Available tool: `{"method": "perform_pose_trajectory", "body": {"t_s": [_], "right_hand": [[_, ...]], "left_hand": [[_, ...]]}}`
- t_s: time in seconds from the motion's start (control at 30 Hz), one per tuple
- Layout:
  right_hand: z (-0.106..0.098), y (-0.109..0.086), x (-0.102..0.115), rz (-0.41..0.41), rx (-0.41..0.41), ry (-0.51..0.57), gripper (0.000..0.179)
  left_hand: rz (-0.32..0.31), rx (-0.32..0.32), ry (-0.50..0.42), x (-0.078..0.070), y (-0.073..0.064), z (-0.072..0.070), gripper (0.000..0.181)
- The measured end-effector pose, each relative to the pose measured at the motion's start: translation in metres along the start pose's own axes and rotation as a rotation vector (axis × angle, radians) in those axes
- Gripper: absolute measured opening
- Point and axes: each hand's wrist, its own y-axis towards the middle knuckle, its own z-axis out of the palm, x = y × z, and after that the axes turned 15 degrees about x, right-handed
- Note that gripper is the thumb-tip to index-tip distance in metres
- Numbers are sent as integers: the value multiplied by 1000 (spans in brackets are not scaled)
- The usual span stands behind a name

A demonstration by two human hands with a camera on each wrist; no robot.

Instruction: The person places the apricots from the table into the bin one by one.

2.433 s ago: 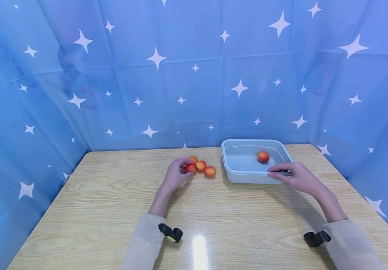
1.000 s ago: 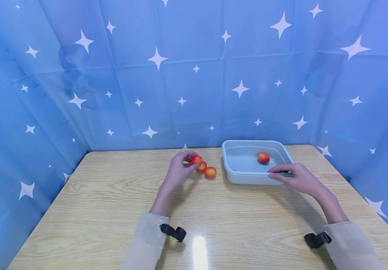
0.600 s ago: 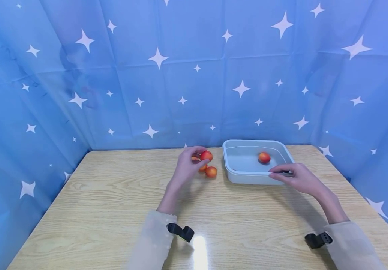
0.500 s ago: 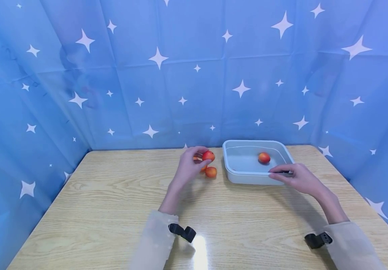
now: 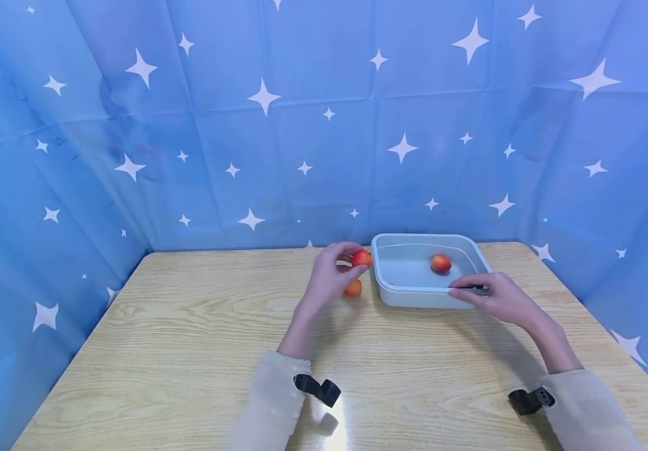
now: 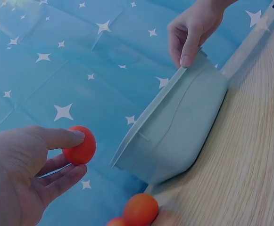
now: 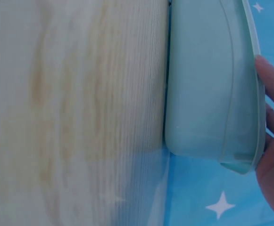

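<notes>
A small red-and-orange fruit (image 5: 362,259), plum-like in look, is pinched between the thumb and fingers of my left hand (image 5: 329,275), held in the air just left of the container. In the left wrist view the thumb presses on top of this fruit (image 6: 80,147). My right hand (image 5: 495,294) grips the near right rim of a pale blue-green plastic container (image 5: 419,297); the right wrist view shows thumb and fingers on that rim (image 7: 257,94). One similar fruit (image 5: 441,263) lies inside the container. Another fruit (image 5: 353,288) rests on the table below my left hand, which hides others.
The wooden table (image 5: 188,351) ends at a blue curtain (image 5: 324,156) with white stars behind and at the sides. The container stands near the back edge. In the left wrist view, loose fruit (image 6: 140,209) sits by the container's near left corner.
My left hand has picked up a fruit from the group on the table and carried it right, toward the container's left rim. The right hand and the container stay put.
</notes>
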Motion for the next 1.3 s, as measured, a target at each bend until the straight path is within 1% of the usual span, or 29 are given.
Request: {"method": "perform_pose_trajectory", "body": {"t_s": [0.27, 0.53, 0.63, 0.77, 0.93, 1.13, 1.3], "right_hand": [[1, 1, -2, 11, -1, -15, 17], [1, 1, -3, 9, -7, -10, 16], [1, 1, -3, 12, -6, -9, 16], [1, 2, -3, 23, 4, -10, 18], [1, 2, -4, 23, 16, -8, 19], [1, 2, -4, 27, 13, 5, 18], [1, 2, -5, 11, 5, -1, 18]], "left_hand": [[1, 19, 6, -5, 5, 14, 34], [-3, 41, 16, -8, 10, 36, 32], [11, 54, 19, -9, 13, 43, 31], [18, 63, 48, -8, 16, 51, 32], [12, 60, 76, -7, 16, 56, 35], [45, 74, 40, -8, 15, 58, 42], [70, 65, 43, -9, 15, 59, 42]]}}
